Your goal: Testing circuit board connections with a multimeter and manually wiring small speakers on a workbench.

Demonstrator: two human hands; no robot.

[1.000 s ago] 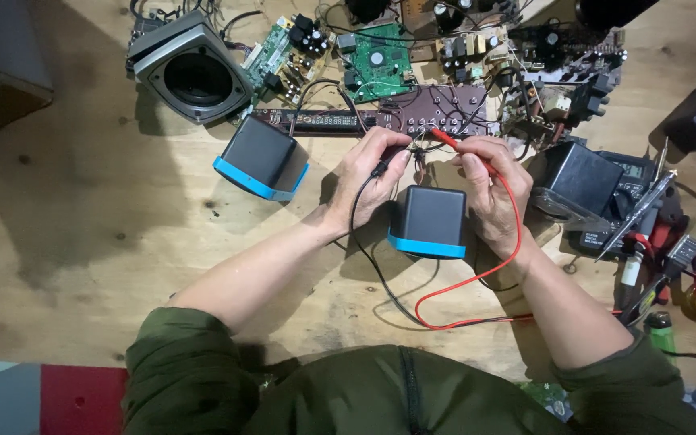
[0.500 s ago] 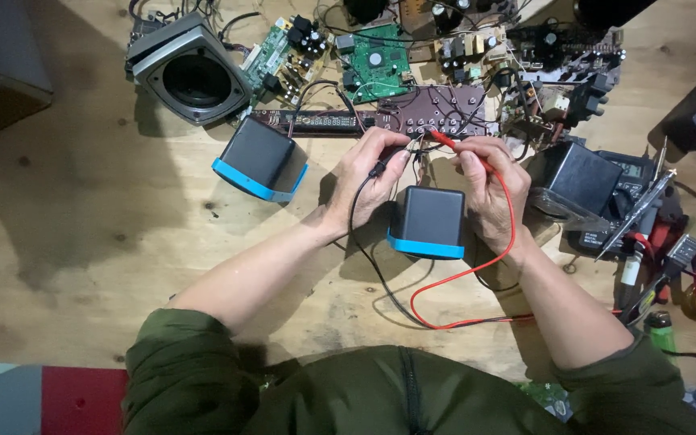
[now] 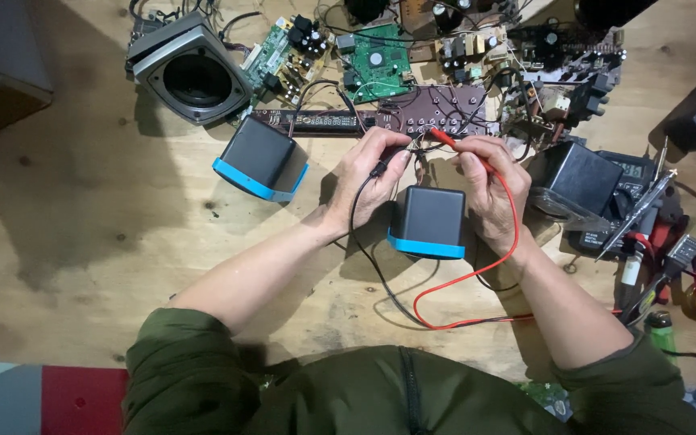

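Two probes meet over the middle of the table (image 3: 82,242), just above a small black cube speaker (image 3: 428,219) with a blue base. The left hand (image 3: 368,181) pinches the black probe (image 3: 386,163) between thumb and fingers, its tip aimed right. The right hand (image 3: 489,189) pinches the red probe (image 3: 445,137) the same way, its tip aimed left; the two tips sit close together, and whether they touch a part there cannot be told. The black lead (image 3: 364,242) drops from the left hand and loops under the speaker; the red lead (image 3: 477,278) curves round the right wrist and swings back along the table toward the right.

A second cube speaker (image 3: 258,157), also black with a blue base, stands tilted just left of the left hand. A third black box (image 3: 582,179) without blue sits right of the right hand, against a multimeter (image 3: 634,173). Behind the hands lies a long brown circuit board (image 3: 445,109); further back are one green board (image 3: 376,60) and several more, tangled with wires. One large grey speaker housing (image 3: 191,72) lies at the far left. Hand tools (image 3: 646,234) are scattered at the right edge.
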